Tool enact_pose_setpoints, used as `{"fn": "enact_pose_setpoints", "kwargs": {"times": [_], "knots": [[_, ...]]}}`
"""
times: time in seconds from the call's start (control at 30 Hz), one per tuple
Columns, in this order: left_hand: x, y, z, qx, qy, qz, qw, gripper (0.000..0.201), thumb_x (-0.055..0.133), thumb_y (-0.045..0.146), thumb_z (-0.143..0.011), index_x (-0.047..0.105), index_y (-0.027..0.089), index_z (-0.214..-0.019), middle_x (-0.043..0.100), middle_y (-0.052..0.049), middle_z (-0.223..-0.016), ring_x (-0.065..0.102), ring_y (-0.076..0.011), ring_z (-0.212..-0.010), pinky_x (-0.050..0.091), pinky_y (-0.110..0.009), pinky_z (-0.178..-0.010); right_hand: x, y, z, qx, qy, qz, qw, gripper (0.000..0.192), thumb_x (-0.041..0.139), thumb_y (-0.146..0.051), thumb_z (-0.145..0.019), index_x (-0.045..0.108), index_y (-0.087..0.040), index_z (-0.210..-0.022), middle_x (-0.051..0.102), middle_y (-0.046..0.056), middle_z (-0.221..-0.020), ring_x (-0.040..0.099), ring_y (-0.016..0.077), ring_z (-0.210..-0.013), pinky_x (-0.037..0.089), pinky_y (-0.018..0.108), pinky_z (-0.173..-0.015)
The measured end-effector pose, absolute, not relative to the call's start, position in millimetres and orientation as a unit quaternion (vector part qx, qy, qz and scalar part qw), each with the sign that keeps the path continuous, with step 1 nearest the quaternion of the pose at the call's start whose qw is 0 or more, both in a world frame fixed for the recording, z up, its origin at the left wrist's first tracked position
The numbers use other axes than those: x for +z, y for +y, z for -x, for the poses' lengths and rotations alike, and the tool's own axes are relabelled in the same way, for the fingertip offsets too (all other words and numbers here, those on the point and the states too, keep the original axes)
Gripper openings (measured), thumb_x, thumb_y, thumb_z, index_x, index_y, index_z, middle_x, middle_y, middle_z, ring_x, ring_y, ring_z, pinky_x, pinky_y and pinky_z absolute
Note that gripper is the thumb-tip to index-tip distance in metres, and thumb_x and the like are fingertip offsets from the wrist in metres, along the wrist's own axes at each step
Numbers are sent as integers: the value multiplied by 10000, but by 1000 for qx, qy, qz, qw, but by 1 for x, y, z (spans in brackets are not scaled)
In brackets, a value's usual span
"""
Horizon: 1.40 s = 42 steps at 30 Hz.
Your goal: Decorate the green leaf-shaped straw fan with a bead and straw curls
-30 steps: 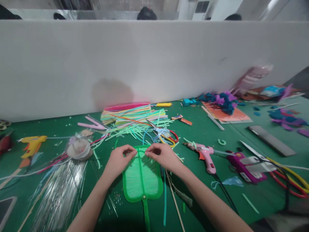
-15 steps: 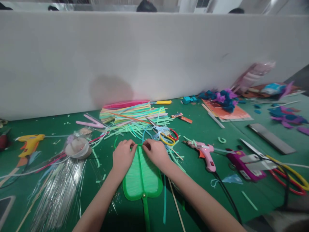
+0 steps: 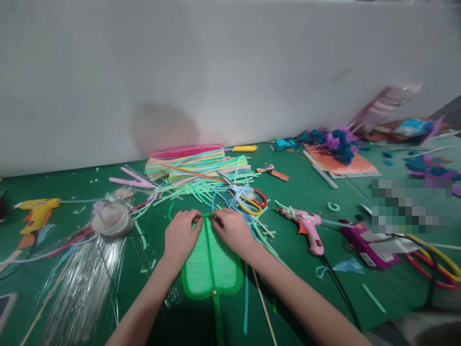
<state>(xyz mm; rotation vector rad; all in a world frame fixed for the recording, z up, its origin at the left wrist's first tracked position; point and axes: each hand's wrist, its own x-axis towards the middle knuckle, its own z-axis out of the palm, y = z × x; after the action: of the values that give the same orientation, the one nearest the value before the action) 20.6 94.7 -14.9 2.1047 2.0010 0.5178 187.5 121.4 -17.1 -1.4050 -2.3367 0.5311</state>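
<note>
A green fan-shaped piece (image 3: 197, 273) lies in front of me, with a translucent ribbed face, a raised green rim, a centre rib and a small pearl-like bead (image 3: 214, 291) where the stem (image 3: 218, 319) joins. My left hand (image 3: 183, 235) pinches the top edge of this fan from the left. From the right, my right hand (image 3: 232, 230) pinches the same edge, the fingertips of both hands close together. A thin green strip (image 3: 170, 210) curls out beyond the left hand. What exactly lies between the fingertips is partly hidden.
Colourful pipe cleaners (image 3: 201, 168) are heaped behind my hands, beside scissors (image 3: 252, 204). To the right rest a pink glue gun (image 3: 309, 228) and a purple box (image 3: 370, 245). At left are a yellow glue gun (image 3: 38, 211), a plastic cup (image 3: 111, 220) and clear sticks (image 3: 84, 293).
The camera view has tilted down slightly, so less shows above the white partition. Both hands stay at the fan's top edge with only slight finger movement.
</note>
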Motion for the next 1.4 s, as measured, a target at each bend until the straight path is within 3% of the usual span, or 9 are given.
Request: {"fn": "enact_pose_setpoints", "kwargs": {"times": [0.37,0.63,0.9,1.13,1.4], "knots": [[-20,93,-21,183,666,-717,94,201,504,308,-935,688,243,-984,683,-29,-906,577,-220,-928,422,-309,-756,-17,122,-185,182,-836,490,164,201,550,-165,-917,698,-199,-1048,665,50,-865,596,172,-808,411,255,-729],[-3,107,10,125,571,-792,175,321,527,184,-873,724,299,-1099,693,-18,-940,578,-200,-922,450,-301,-808,-10,124,-191,197,-854,462,135,277,488,-135,-938,688,-166,-1127,651,84,-918,591,199,-892,422,276,-777],[-1,118,32,88,517,-826,208,316,613,334,-872,688,356,-1178,609,-26,-920,558,-196,-899,446,-309,-815,-2,132,-204,219,-882,404,106,358,514,-94,-912,668,-179,-1224,608,84,-923,569,183,-888,411,263,-775],[-1,120,31,72,521,-830,186,313,661,316,-843,704,356,-1151,609,-30,-913,550,-206,-910,437,-308,-801,2,138,-208,234,-886,392,83,404,613,-85,-864,654,-191,-1252,600,79,-947,580,176,-872,414,255,-773],[2,115,28,72,510,-847,133,326,686,372,-823,702,324,-1145,602,-30,-921,555,-204,-902,466,-305,-772,-7,139,-211,172,-909,363,110,256,609,-136,-898,689,-172,-1138,613,77,-943,582,178,-881,423,265,-763]]}}
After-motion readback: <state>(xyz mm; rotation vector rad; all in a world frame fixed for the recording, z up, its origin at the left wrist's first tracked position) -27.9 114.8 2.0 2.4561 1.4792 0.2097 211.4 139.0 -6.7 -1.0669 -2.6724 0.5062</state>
